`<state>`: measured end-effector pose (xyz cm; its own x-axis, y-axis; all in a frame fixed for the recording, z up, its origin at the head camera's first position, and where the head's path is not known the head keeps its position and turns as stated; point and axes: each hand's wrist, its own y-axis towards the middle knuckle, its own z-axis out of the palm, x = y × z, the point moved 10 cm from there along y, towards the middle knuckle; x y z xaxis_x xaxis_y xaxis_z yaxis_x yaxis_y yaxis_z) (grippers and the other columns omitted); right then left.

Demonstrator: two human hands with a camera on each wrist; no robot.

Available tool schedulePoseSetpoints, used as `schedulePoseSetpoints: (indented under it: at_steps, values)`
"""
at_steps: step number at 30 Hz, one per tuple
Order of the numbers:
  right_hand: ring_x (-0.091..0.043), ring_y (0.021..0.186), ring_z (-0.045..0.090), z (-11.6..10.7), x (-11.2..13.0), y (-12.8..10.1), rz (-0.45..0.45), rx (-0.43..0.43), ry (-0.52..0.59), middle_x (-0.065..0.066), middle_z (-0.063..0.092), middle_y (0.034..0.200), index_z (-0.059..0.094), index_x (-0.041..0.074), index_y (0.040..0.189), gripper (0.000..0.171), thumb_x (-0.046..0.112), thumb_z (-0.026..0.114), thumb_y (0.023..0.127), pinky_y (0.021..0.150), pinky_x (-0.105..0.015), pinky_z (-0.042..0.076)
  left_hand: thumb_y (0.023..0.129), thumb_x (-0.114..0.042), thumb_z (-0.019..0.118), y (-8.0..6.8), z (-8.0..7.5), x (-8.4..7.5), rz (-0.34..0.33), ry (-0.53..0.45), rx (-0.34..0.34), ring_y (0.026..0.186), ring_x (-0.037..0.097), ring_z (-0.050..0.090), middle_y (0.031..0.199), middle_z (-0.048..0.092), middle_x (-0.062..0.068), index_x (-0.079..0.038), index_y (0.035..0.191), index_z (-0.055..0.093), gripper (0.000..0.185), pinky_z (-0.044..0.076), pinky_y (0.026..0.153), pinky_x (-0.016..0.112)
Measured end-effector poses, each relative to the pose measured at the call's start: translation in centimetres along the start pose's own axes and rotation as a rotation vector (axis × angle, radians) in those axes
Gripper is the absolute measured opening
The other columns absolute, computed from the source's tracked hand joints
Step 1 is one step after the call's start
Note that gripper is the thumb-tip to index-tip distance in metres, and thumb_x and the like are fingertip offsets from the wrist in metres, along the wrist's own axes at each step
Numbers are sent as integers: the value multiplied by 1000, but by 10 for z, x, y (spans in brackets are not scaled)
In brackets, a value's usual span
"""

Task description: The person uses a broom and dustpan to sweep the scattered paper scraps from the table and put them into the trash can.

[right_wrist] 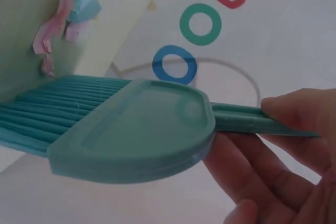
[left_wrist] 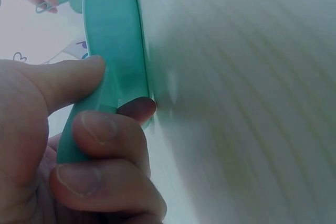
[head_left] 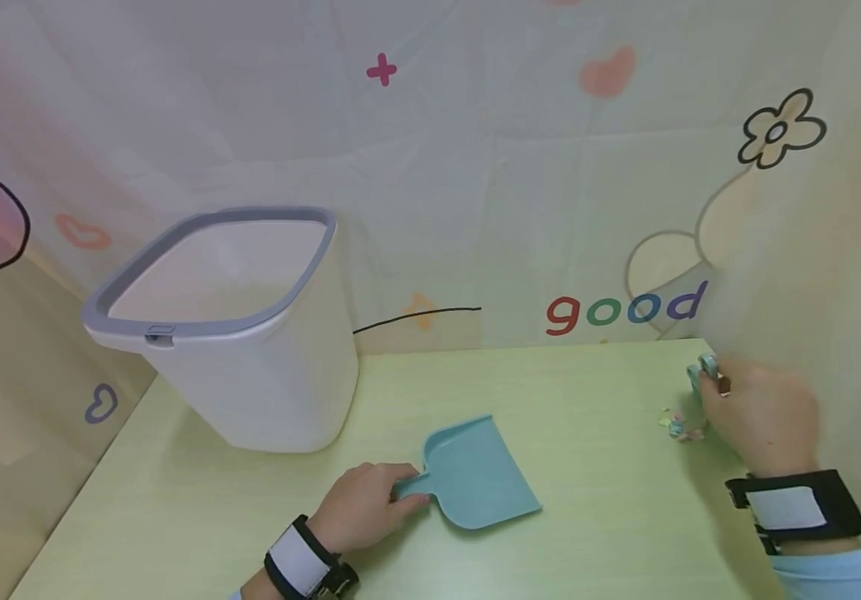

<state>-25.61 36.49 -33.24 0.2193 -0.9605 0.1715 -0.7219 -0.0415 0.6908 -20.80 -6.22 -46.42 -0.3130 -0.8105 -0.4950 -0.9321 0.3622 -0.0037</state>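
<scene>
The left hand (head_left: 361, 508) is curled round the handle of the teal dustpan (head_left: 478, 483), which lies flat on the green worktop (head_left: 588, 500) near its front edge, while the right hand (head_left: 763, 417) grips the handle of a teal brush (right_wrist: 126, 135) at the far right, just beside a small heap of paper scraps (head_left: 681, 427). This looks like the start of sweeping, with scraps and pan well apart; the next move calls for brushing the scraps leftward towards the pan's mouth. The backdrop reads "good" (head_left: 625, 310) in coloured letters, and the white bin (head_left: 242, 333) shows no label.

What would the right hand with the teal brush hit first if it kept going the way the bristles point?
Probably the small pile of pink and blue paper scraps on the pale green table: the right hand holds the teal plastic brush with bristles aimed toward them, though depth is unclear.
</scene>
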Motion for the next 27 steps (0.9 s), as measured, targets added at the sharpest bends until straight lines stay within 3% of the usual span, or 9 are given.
schedulePoseSetpoints:
  at_steps: [3, 7, 16, 23, 26, 27]
  values:
    - [-23, 41, 49, 5, 11, -2, -37, -4, 16, -21, 69, 64, 75, -4, 79, 16, 12, 80, 79, 42, -29, 21, 96, -45, 71, 1, 1, 1, 0, 2, 0, 52, 2, 34, 60, 33, -13, -25, 96, 73, 19, 25, 50, 24]
    - [-23, 41, 52, 10, 36, -4, -93, 7, 42, -22, 72, 68, 78, -7, 93, 24, 12, 81, 79, 42, -26, 23, 96, -44, 72, 1, 1, 1, -2, -2, 1, 52, 2, 34, 60, 32, -13, -26, 95, 73, 18, 25, 50, 23]
    - [-28, 53, 70, 17, 98, -17, -184, 22, 160, -16, 75, 71, 80, -3, 93, 20, 10, 85, 79, 41, -30, 41, 95, -44, 73, -1, 2, 1, -9, -6, 4, 52, 2, 34, 60, 32, -14, -25, 94, 72, 19, 25, 50, 23]
    - [-1, 49, 39, 22, 144, -35, -232, 88, 236, 3, 57, 58, 82, 3, 99, 22, 7, 87, 78, 45, -19, 28, 96, -42, 73, -1, 1, -1, -10, -6, 6, 52, 2, 34, 60, 32, -13, -24, 93, 72, 18, 25, 50, 23]
    - [2, 50, 38, 18, 160, -41, -292, 65, 291, 6, 58, 60, 82, 6, 103, 25, 7, 86, 78, 46, -17, 28, 96, -41, 73, -2, 0, -2, -8, -8, 4, 51, 2, 33, 60, 32, -13, -24, 90, 70, 18, 25, 50, 23]
    - [2, 51, 38, 16, 163, -42, -314, 57, 304, 7, 58, 61, 81, 7, 105, 22, 14, 84, 85, 46, -16, 28, 96, -40, 73, -2, 0, -2, -7, -9, 4, 51, 3, 33, 60, 31, -13, -24, 89, 69, 18, 24, 50, 23]
